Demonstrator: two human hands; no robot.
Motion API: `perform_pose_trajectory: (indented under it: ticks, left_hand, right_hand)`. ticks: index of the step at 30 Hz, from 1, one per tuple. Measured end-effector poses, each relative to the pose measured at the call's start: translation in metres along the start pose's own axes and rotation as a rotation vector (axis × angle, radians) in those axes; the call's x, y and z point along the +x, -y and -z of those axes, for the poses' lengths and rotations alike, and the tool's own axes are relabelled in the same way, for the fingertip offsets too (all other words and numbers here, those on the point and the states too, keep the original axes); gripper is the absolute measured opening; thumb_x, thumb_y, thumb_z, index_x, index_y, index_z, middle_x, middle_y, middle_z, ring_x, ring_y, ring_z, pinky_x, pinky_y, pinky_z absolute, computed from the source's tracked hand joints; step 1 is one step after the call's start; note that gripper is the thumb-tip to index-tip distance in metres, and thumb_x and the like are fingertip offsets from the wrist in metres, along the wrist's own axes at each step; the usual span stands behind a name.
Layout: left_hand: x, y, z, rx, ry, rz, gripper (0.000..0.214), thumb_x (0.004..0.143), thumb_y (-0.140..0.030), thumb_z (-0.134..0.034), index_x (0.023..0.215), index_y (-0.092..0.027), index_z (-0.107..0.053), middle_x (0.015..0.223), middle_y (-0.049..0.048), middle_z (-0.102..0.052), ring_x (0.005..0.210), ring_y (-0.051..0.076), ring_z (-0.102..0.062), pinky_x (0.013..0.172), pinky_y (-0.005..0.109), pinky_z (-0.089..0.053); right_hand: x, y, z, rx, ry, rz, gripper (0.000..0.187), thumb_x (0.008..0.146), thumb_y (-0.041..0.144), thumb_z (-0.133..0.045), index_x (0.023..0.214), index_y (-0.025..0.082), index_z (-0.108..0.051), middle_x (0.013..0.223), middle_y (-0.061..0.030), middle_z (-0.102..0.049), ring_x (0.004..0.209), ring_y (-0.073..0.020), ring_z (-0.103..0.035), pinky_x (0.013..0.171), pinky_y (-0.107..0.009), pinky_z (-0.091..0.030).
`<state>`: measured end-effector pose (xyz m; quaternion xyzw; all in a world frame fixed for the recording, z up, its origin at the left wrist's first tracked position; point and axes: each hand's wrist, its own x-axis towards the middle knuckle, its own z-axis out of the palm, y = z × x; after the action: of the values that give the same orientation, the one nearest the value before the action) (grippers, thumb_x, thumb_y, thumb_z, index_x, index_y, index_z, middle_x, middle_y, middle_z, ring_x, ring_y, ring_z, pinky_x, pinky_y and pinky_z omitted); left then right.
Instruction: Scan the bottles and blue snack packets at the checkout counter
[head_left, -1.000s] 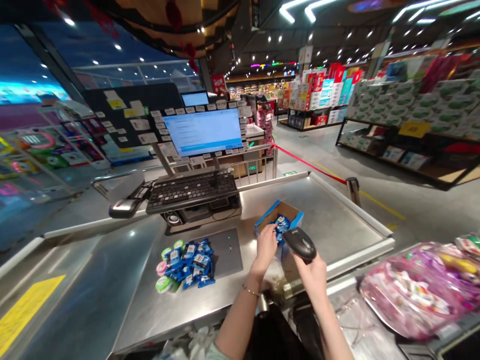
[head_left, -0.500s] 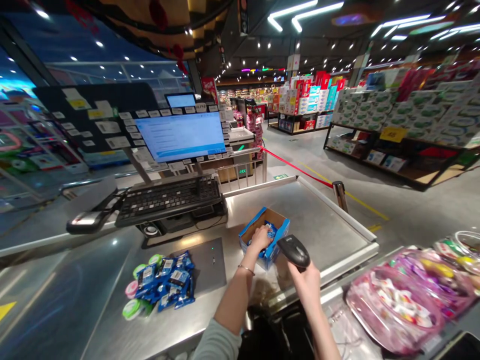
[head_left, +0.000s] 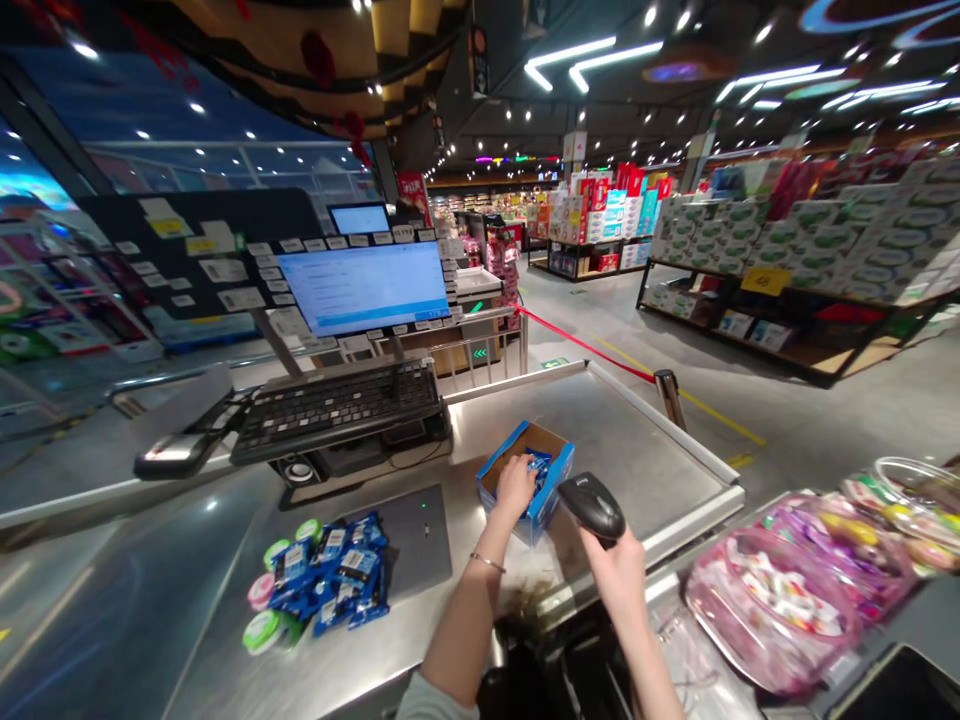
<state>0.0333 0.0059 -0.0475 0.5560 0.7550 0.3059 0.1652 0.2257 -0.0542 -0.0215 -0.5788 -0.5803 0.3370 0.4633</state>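
Blue foil packets (head_left: 538, 464) are lying loose in an open cardboard box (head_left: 541, 503), and we are seeing the left hand (head_left: 514, 488) pressing in among them with its fingers curled, though we cannot tell whether they are closing on a packet. The right hand (head_left: 611, 578) is wrapped firmly round the grip of a black handheld barcode scanner (head_left: 592, 505), whose nose is pointing up and to the left, toward the box, with its long axis slanting in from the lower right. The box is standing on the steel counter (head_left: 645, 470), just beside the scanner, while a heap of matching packets (head_left: 345, 572) and round tubs (head_left: 264, 632) are lying to its left, at the edge of a dark grey plate (head_left: 411, 540). We are judging that the box could tip if the left hand catches its rim, that the heap could spill if an arm brushes it, and that the scanner could knock the box if the two hands close up.
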Motion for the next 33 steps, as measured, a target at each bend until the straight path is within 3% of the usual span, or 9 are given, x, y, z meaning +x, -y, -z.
perform_pose_trajectory:
  ticks: [2,5,8,10,17,25,33]
  left_hand:
    - [-0.015,0.002,0.008,-0.129,-0.098,-0.018,0.03,0.085,-0.023,-0.048,0.113,-0.02,-0.06,0.117,0.0108,-0.061,0.112,0.021,-0.055,0.099,0.037,-0.039]
    - [-0.042,0.014,0.02,-0.636,-0.246,0.045,0.031,0.081,-0.034,-0.057,0.108,-0.018,-0.061,0.11,0.0109,-0.064,0.103,0.021,-0.06,0.093,0.038,-0.045]
    - [-0.073,0.026,0.037,-1.127,-0.305,0.193,0.043,0.075,-0.045,-0.065,0.106,-0.015,-0.06,0.104,0.0117,-0.065,0.09,0.018,-0.064,0.088,0.037,-0.049]
    - [-0.093,0.033,0.05,-1.282,-0.325,0.245,0.045,0.075,-0.047,-0.065,0.105,-0.015,-0.059,0.103,0.011,-0.065,0.086,0.016,-0.065,0.089,0.036,-0.049]
    - [-0.138,0.055,0.087,-1.335,-0.423,0.289,0.047,0.076,-0.05,-0.062,0.108,-0.016,-0.057,0.098,0.0082,-0.066,0.081,0.014,-0.063,0.084,0.032,-0.05]
    - [-0.165,0.08,0.1,-1.359,-0.493,0.286,0.048,0.077,-0.05,-0.062,0.111,-0.017,-0.057,0.102,0.0079,-0.066,0.083,0.015,-0.063,0.076,0.028,-0.049]
    - [-0.171,0.085,0.106,-1.396,-0.526,0.297,0.052,0.075,-0.051,-0.064,0.113,-0.017,-0.057,0.102,0.0092,-0.066,0.081,0.015,-0.063,0.075,0.028,-0.049]
  right_hand:
    - [-0.004,0.005,-0.001,0.003,0.013,0.001,0.044,0.068,0.052,-0.059,0.09,0.015,-0.068,0.08,-0.0098,-0.074,0.079,-0.028,-0.068,0.069,-0.036,-0.053]
    - [-0.016,0.015,-0.009,0.033,0.081,0.023,0.047,0.068,0.053,-0.059,0.092,0.014,-0.069,0.08,-0.0099,-0.074,0.08,-0.028,-0.068,0.068,-0.035,-0.053]
    - [-0.032,0.027,-0.02,0.032,0.168,0.052,0.05,0.067,0.053,-0.058,0.094,0.014,-0.069,0.08,-0.0104,-0.074,0.08,-0.0283,-0.069,0.066,-0.034,-0.053]
    - [-0.043,0.034,-0.027,-0.003,0.223,0.081,0.05,0.067,0.053,-0.056,0.096,0.015,-0.069,0.082,-0.0107,-0.074,0.08,-0.0287,-0.069,0.065,-0.034,-0.053]
    - [-0.078,0.055,-0.044,-0.185,0.369,0.231,0.044,0.076,0.046,-0.049,0.103,0.015,-0.066,0.08,-0.0111,-0.073,0.074,-0.0279,-0.069,0.063,-0.032,-0.05]
    - [-0.11,0.072,-0.062,-0.231,0.451,0.354,0.04,0.078,0.035,-0.046,0.107,0.014,-0.063,0.082,-0.0114,-0.072,0.079,-0.0276,-0.068,0.063,-0.031,-0.05]
    - [-0.114,0.074,-0.07,-0.246,0.49,0.324,0.039,0.078,0.036,-0.048,0.106,0.013,-0.063,0.084,-0.0119,-0.072,0.082,-0.0279,-0.068,0.066,-0.032,-0.05]
